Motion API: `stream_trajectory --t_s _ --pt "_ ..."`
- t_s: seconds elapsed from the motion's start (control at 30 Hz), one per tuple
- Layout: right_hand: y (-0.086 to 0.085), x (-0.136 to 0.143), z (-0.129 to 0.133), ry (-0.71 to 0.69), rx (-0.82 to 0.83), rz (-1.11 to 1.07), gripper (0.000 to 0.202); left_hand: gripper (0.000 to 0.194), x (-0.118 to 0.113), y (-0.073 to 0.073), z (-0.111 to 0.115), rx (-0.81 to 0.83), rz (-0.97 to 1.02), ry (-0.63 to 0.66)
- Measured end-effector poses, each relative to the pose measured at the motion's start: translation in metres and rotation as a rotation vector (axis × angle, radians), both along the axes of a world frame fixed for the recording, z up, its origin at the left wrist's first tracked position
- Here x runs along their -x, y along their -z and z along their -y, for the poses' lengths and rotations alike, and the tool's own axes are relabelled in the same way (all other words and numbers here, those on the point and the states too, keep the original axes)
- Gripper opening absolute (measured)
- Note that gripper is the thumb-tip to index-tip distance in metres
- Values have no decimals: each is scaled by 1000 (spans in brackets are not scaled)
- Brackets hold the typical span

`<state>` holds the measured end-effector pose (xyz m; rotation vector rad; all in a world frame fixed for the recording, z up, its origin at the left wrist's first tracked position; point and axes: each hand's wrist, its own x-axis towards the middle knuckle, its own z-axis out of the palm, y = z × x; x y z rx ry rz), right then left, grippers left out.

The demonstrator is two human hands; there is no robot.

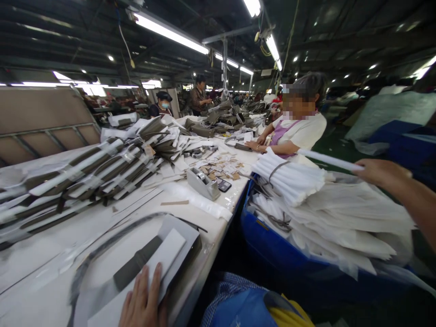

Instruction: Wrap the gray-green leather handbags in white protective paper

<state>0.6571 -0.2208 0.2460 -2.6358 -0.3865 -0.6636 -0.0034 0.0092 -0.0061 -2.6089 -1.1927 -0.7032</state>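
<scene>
My left hand [145, 293] lies flat, fingers outstretched, on a white strip [170, 250] at the table's near edge. Under and beside that strip are a grey sheet [189, 234] and a folded dark olive piece [136, 263], with a dark curved band [86, 268] looping around them to the left. Off to the right, my right hand [383, 172] is closed around one end of a thin white roll [330, 159], slightly blurred. This roll passes above a bundle of similar white rolls [289, 177] tied with a dark band.
A blue bin [269, 245] beside the table holds the bundle and white sheets [357, 218]. On the table are a tape dispenser [203, 184], a dark phone-like device [224, 185], cardboard scraps [221, 165] and stacked wrapped pieces [81, 177]. A co-worker [299, 122] stands across the bin.
</scene>
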Motion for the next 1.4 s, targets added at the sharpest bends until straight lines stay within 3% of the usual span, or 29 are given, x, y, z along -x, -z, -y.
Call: stream_trajectory --t_s 0.07,0.17,0.23,0.27,0.33,0.4,0.47,0.6,0.8,0.97,1.03,1.13,1.27,1.33,1.4 --pt "8 11 16 -98 101 -3 27 74 1 -15 5 36 -33 -4" --pt "45 62 -4 -674 103 162 50 68 2 -44 8 105 -131 -7" --pt "81 124 -38 -1124 85 147 55 64 2 -63 6 199 -231 -35" --pt "99 161 -57 -1340 109 114 45 63 3 -73 3 253 -275 -51" --pt "131 237 -94 -1625 136 103 29 62 3 -90 -1 347 -338 -56" --pt "154 304 -125 -1709 133 121 31 59 2 -102 -5 399 -354 -44" --pt "171 353 -147 -1740 121 191 33 57 2 -110 -7 428 -345 -36" --pt "193 407 -174 -1693 32 296 32 59 3 -113 -8 462 -310 -22" --pt "216 446 -194 -1719 -154 231 29 58 6 -105 -7 426 -233 3" --pt "227 452 -191 -1716 -172 127 28 79 4 -90 2 357 -227 -28" --pt "224 445 -186 -1785 -187 126 30 77 3 -81 7 308 -223 -33" --pt "205 427 -184 -1895 -181 185 39 69 0 -67 12 231 -184 -25" --pt "176 402 -208 -1934 42 300 58 68 -2 -57 17 182 -169 -59" --pt "176 393 -225 -1992 116 337 61 69 -3 -55 20 183 -181 -86" --pt "188 388 -237 -2057 102 346 57 69 -8 -56 24 190 -187 -114"
